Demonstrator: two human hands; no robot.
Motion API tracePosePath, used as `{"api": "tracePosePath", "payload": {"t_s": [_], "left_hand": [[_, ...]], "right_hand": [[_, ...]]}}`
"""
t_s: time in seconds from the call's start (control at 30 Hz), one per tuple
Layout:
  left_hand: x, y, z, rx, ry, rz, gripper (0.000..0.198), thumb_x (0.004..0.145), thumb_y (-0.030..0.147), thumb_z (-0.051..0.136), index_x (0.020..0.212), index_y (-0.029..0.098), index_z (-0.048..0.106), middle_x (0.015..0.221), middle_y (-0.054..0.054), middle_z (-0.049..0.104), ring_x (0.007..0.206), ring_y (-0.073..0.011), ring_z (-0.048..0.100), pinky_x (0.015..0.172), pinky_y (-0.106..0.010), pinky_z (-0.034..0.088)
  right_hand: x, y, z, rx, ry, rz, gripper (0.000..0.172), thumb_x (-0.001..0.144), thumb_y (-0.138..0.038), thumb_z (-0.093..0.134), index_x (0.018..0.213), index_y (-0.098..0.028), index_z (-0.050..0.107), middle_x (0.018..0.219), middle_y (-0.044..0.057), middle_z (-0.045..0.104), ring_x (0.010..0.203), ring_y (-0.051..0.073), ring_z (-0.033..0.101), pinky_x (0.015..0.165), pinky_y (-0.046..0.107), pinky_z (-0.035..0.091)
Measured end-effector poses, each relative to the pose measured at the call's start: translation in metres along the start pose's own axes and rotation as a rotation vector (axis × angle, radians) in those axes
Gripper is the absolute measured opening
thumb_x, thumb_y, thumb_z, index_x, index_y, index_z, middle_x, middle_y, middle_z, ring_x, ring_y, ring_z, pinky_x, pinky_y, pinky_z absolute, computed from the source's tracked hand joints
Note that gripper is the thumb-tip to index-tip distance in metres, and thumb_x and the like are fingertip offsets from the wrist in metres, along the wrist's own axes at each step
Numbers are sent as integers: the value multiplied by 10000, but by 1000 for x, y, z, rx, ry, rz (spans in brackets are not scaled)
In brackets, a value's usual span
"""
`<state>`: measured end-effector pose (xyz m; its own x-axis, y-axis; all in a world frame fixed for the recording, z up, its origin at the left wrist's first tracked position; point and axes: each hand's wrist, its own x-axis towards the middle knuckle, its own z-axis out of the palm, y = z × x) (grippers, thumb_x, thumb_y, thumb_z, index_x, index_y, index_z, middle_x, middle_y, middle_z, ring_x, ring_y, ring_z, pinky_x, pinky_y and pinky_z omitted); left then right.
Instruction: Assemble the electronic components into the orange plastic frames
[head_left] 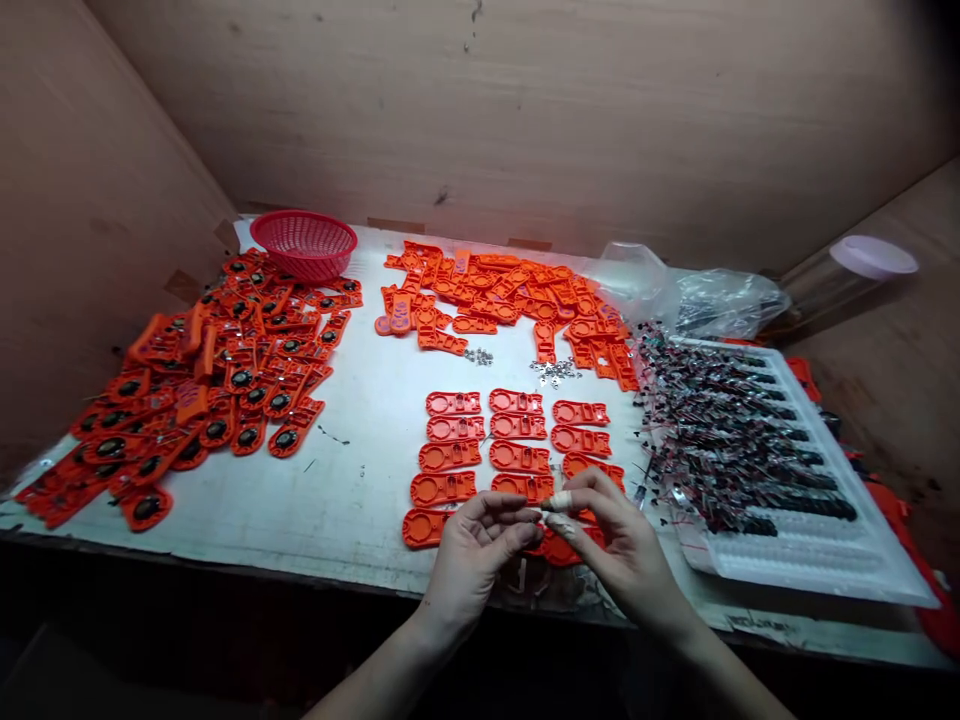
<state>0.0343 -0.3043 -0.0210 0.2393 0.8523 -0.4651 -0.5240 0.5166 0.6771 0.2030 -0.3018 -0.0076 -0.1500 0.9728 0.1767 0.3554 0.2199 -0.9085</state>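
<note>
Works at a pale worktop (375, 480), scuffed and stained along the front edge, with dark space below. Sits boxed in on three sides by brown boards (480, 120), patched with tape at the base.

Holds left hand (474, 555) and right hand (626, 548) close together over the front rows of orange shells (519, 457), both half curled, with thumbs and fingertips nearly meeting; cannot tell if pinching anything small there. Wears pale wraps on two digits of the right.

Has the shells lined up face up in three columns: five on the left, at least four in the middle, at least four on the right, partly covered by the hands. Shows one red basket (304, 245) at back left, one white tray (817, 585) of wired parts (735, 440) at right, two small piles of metal bits (555, 373), and one pale lid (874, 257) at far right. Holds too many to count in the left heap (232, 370) and back heap (510, 285).

Bears purple marks on some orange pieces, too small to read.
</note>
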Motion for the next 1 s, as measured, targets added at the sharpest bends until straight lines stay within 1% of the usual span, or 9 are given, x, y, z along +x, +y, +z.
{"api": "tracePosePath", "payload": {"t_s": [0.1,0.23,0.4,0.47,0.57,0.63,0.67,0.8,1.0], "left_hand": [[-1,-4,-2,15,-12,21,351,636,197,824,898,144,598,850,-26,698,805,-113,658,781,-231,521],[-2,-9,-3,-13,-19,45,384,657,190,810,951,160,564,887,-12,668,859,-99,639,813,-212,501],[-7,-6,-3,74,-110,24,463,730,237,748,1109,209,483,999,-25,606,767,-120,642,710,-281,542],[-11,-6,-8,263,-124,115,407,797,260,673,1143,220,462,1003,-41,605,772,-143,643,690,-309,551],[-19,-12,-22,853,-103,517,239,860,231,566,1097,198,558,996,-81,634,926,-198,622,814,-359,528],[-22,-20,-33,1255,-142,765,279,849,221,563,1124,195,601,1135,-115,621,1109,-255,552,944,-419,466],[-24,-24,-39,1408,-174,830,338,841,238,570,1176,195,590,1229,-125,586,1192,-285,497,993,-453,428],[-25,-35,-53,1706,-225,849,567,832,356,576,1356,176,456,1445,-137,403,1359,-327,308,1070,-502,344],[-23,-37,-53,1724,-218,860,591,832,348,566,1380,178,427,1463,-129,379,1371,-308,295,1072,-483,348]], "right_hand": [[-3,2,3,-94,-16,-53,99,891,-237,537,937,-244,625,858,56,537,818,209,552,682,336,494],[-8,2,10,-77,26,-31,87,895,-212,536,942,-235,605,859,45,521,800,193,540,680,314,474],[-9,2,7,-78,-61,-73,79,899,-201,511,925,-226,582,848,39,509,790,187,535,666,300,463],[-9,5,5,-115,-86,-91,66,901,-198,488,889,-214,551,842,45,505,795,193,529,670,309,468],[-8,17,6,-283,-66,-114,98,906,-179,437,878,-200,528,855,70,519,827,218,519,708,350,479],[-9,28,9,-456,-81,-160,131,902,-160,408,894,-187,536,900,100,540,879,246,514,751,394,483],[-9,33,12,-540,-103,-192,148,900,-153,397,904,-180,542,926,113,547,905,259,511,777,416,482],[-10,43,23,-763,-168,-299,200,905,-159,375,945,-170,571,976,131,565,938,272,509,844,452,470],[-5,40,31,-938,-165,-437,257,924,-163,353,863,-158,602,952,139,577,915,275,497,885,476,442]]}}
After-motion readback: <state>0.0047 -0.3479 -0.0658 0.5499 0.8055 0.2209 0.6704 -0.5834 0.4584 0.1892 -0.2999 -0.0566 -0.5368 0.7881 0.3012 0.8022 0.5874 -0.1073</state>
